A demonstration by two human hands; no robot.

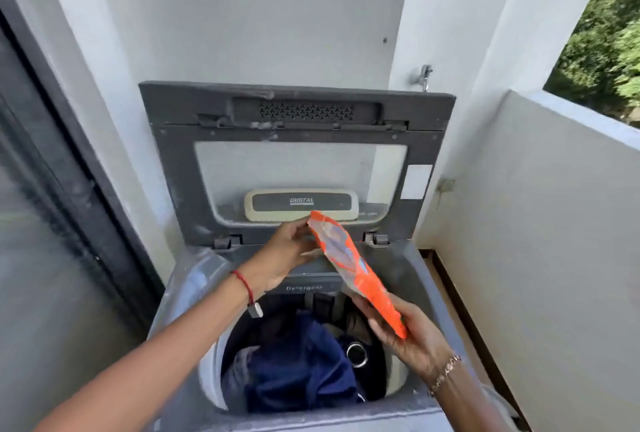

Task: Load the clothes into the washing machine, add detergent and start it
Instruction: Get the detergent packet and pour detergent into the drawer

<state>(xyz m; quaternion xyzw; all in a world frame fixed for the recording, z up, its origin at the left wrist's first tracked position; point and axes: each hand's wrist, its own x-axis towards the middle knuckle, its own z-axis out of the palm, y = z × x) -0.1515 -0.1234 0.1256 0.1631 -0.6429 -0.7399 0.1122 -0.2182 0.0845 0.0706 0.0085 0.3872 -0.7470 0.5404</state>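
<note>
A grey top-loading washing machine [194, 279] stands in front of me with its lid [180, 168] raised against the wall. Dark blue and grey clothes [298, 362] lie in the drum. An orange detergent packet [353, 269] is held tilted above the back of the drum, over the drawer marked "Detergent" [304, 288]. My left hand [287, 251] pinches the packet's upper end. My right hand [405, 331] grips its lower end.
A white wall stands behind the machine, with a tap [424, 76] at the upper right. A low balcony wall [554, 223] runs along the right, greenery beyond it. A dark-framed glass door [52, 172] is on the left.
</note>
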